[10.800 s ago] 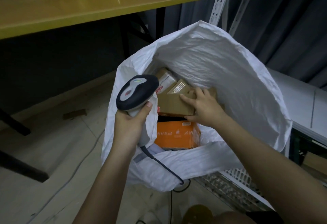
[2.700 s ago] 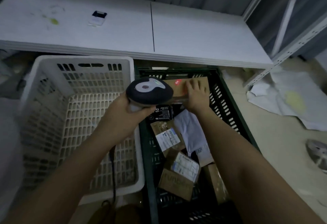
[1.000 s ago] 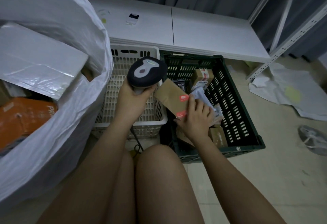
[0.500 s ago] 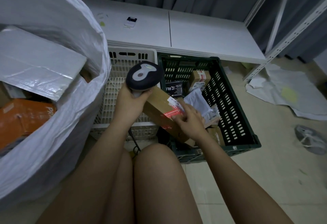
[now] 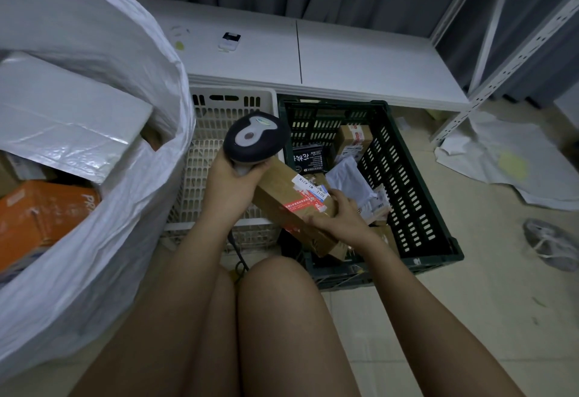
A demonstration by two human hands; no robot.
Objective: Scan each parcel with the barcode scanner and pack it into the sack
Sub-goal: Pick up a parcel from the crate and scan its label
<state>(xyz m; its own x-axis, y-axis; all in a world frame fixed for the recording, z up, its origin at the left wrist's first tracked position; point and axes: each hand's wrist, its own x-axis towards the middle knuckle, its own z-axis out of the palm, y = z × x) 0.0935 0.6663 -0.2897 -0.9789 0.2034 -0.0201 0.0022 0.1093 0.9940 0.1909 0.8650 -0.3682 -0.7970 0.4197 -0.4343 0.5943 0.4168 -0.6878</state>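
Observation:
My left hand (image 5: pixel 230 188) grips the handle of a dark barcode scanner (image 5: pixel 255 138), whose head sits over the upper end of a long brown cardboard parcel (image 5: pixel 282 196). My right hand (image 5: pixel 340 218) holds that parcel at its white and red labels, above the near corner of a dark green crate (image 5: pixel 416 208). Several more parcels (image 5: pixel 352 143) lie in the crate. At the left stands the big white sack (image 5: pixel 103 240), open, with an orange box (image 5: pixel 40 218) and a white wrapped parcel (image 5: pixel 62 130) inside.
An empty white slotted basket (image 5: pixel 216 152) stands between sack and crate. Behind them runs a low white shelf board (image 5: pixel 344 55) with a small device (image 5: pixel 230 41) on it. White sheets (image 5: pixel 513 161) lie on the floor at the right. My bare knees (image 5: pixel 275 302) fill the foreground.
The brown parcel has been turned so its white label faces up, and the scanner head has come closer over its upper end. My right hand has shifted along the parcel.

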